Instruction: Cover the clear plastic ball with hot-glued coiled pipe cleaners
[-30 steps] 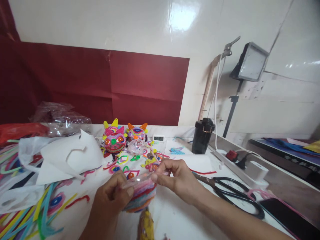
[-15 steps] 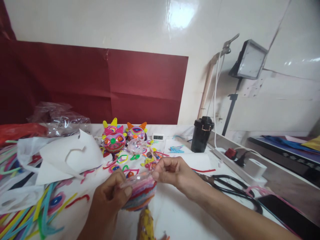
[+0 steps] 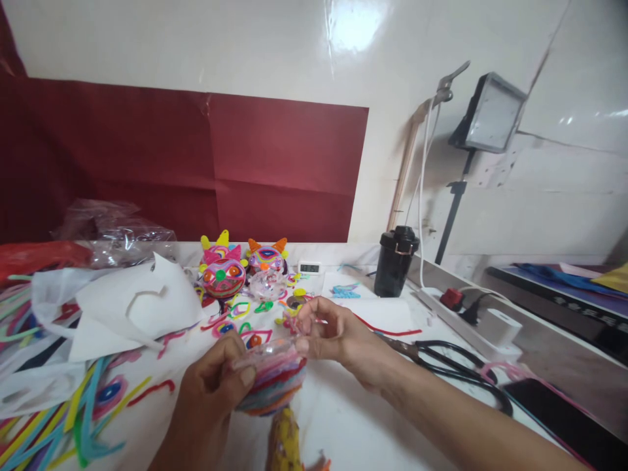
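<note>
My left hand point(image 3: 216, 383) grips a clear plastic shell covered with coloured pipe-cleaner stripes point(image 3: 275, 386), thumb on its near side. The stripes run pink, red, grey-blue and orange, and the upper part is bare clear plastic. At the shell's right upper edge my right hand point(image 3: 331, 333) is closed in a pinch, thumb against the rim. Pinkish strands show by its curled fingers; whether they are held I cannot tell. Below the shell stands a yellow, stained glue bottle or stick point(image 3: 285, 441), partly cut off by the frame.
Finished animal-faced balls point(image 3: 223, 275) stand at the back. Loose pipe cleaners point(image 3: 53, 425) and cut white paper point(image 3: 142, 307) lie left. Scissors point(image 3: 441, 360), a phone point(image 3: 559, 415), a power strip point(image 3: 471, 330) and a black bottle point(image 3: 395, 261) are on the right.
My right hand's fingers have lifted and curled slightly more at the shell's edge. The left hand keeps its hold. The view has shifted a little.
</note>
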Demonstrator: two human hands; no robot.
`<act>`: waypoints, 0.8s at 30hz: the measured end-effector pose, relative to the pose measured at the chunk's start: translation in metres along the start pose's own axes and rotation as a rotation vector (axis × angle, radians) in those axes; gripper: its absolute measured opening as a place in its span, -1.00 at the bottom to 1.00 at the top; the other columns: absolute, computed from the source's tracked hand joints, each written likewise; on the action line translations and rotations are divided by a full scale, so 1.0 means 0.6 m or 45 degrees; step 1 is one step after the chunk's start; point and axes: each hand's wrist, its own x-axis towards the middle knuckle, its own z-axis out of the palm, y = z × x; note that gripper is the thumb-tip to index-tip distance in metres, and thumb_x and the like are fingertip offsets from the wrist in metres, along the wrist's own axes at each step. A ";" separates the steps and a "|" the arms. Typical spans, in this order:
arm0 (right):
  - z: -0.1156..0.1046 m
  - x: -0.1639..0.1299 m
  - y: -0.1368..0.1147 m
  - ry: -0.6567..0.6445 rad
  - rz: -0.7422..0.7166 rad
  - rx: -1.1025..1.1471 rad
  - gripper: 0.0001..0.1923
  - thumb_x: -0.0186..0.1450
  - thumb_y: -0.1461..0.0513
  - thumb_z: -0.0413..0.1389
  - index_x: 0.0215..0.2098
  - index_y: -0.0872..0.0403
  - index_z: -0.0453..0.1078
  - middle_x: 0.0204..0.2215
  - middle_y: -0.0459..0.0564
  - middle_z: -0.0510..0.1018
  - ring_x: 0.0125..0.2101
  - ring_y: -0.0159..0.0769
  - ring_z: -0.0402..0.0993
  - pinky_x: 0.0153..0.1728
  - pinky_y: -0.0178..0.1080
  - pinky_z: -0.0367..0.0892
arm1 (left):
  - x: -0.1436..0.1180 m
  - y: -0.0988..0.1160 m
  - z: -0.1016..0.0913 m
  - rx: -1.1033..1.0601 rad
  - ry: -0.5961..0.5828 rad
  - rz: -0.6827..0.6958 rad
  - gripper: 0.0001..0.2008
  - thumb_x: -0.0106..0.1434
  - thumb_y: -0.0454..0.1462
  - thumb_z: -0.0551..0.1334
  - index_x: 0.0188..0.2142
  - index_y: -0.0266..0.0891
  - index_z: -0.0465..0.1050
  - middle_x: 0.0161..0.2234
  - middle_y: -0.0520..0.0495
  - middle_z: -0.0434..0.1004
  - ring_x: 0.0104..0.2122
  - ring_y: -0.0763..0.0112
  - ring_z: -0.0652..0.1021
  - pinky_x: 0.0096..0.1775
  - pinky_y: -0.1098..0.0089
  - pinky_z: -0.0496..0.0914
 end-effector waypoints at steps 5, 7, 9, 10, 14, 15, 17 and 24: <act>-0.006 -0.001 -0.002 -0.119 0.100 -0.024 -0.53 -0.08 0.10 0.43 -0.25 0.09 0.48 -0.69 -0.29 0.31 -0.60 -0.50 0.16 -0.44 -0.33 0.09 | -0.005 0.004 0.005 -0.022 -0.027 -0.003 -0.68 0.01 -0.17 0.37 -0.63 -0.20 0.25 -0.57 0.12 0.14 -0.54 0.45 0.22 -0.51 0.45 0.18; -0.007 -0.002 -0.004 -0.175 0.133 -0.011 -0.56 -0.08 0.07 0.42 -0.29 0.11 0.53 -0.63 -0.21 0.43 -0.57 -0.48 0.21 -0.46 -0.33 0.08 | -0.006 0.004 0.006 -0.053 -0.064 0.024 -0.67 0.03 -0.18 0.35 -0.64 -0.20 0.23 -0.57 0.12 0.15 -0.54 0.46 0.22 -0.51 0.44 0.17; -0.008 -0.003 -0.004 -0.201 0.149 -0.014 -0.59 -0.09 0.04 0.42 -0.38 0.13 0.55 -0.57 -0.15 0.50 -0.56 -0.48 0.21 -0.49 -0.34 0.03 | -0.007 0.004 0.007 -0.062 -0.087 0.044 -0.67 0.05 -0.18 0.34 -0.64 -0.20 0.22 -0.57 0.12 0.15 -0.54 0.45 0.23 -0.51 0.43 0.16; -0.008 -0.003 -0.004 -0.205 0.154 -0.018 -0.60 -0.09 0.03 0.41 -0.44 0.14 0.54 -0.56 -0.15 0.51 -0.56 -0.49 0.19 -0.50 -0.35 0.02 | -0.007 0.003 0.007 -0.056 -0.089 0.045 -0.68 0.05 -0.19 0.33 -0.64 -0.20 0.22 -0.57 0.12 0.16 -0.54 0.45 0.23 -0.51 0.43 0.15; -0.008 -0.003 0.000 -0.225 0.180 0.001 -0.62 -0.10 0.03 0.42 -0.54 0.15 0.50 -0.60 -0.16 0.49 -0.55 -0.48 0.25 -0.44 -0.34 0.09 | -0.006 -0.001 0.008 -0.041 -0.080 0.051 -0.72 0.03 -0.23 0.31 -0.62 -0.19 0.20 -0.56 0.12 0.16 -0.53 0.44 0.23 -0.49 0.42 0.14; -0.008 -0.003 0.002 -0.230 0.184 0.005 -0.62 -0.11 0.03 0.42 -0.55 0.15 0.50 -0.60 -0.16 0.49 -0.55 -0.47 0.27 -0.43 -0.33 0.11 | -0.005 -0.001 0.009 -0.043 -0.079 0.061 -0.72 0.03 -0.24 0.30 -0.62 -0.18 0.19 -0.56 0.12 0.16 -0.53 0.44 0.22 -0.49 0.42 0.13; -0.009 -0.003 0.004 -0.236 0.190 0.008 -0.62 -0.11 0.04 0.43 -0.55 0.15 0.49 -0.61 -0.16 0.49 -0.55 -0.47 0.27 -0.42 -0.33 0.12 | -0.004 0.000 0.009 -0.042 -0.084 0.076 -0.72 0.02 -0.25 0.29 -0.62 -0.18 0.17 -0.56 0.12 0.15 -0.53 0.44 0.20 -0.49 0.42 0.12; -0.015 -0.005 0.002 -0.253 0.185 0.001 -0.67 -0.06 0.09 0.42 -0.54 0.16 0.48 -0.63 -0.18 0.46 -0.57 -0.49 0.22 -0.44 -0.35 0.07 | -0.003 0.002 0.008 -0.044 -0.170 -0.011 -0.72 0.03 -0.23 0.32 -0.61 -0.19 0.21 -0.55 0.11 0.15 -0.55 0.47 0.19 -0.51 0.41 0.08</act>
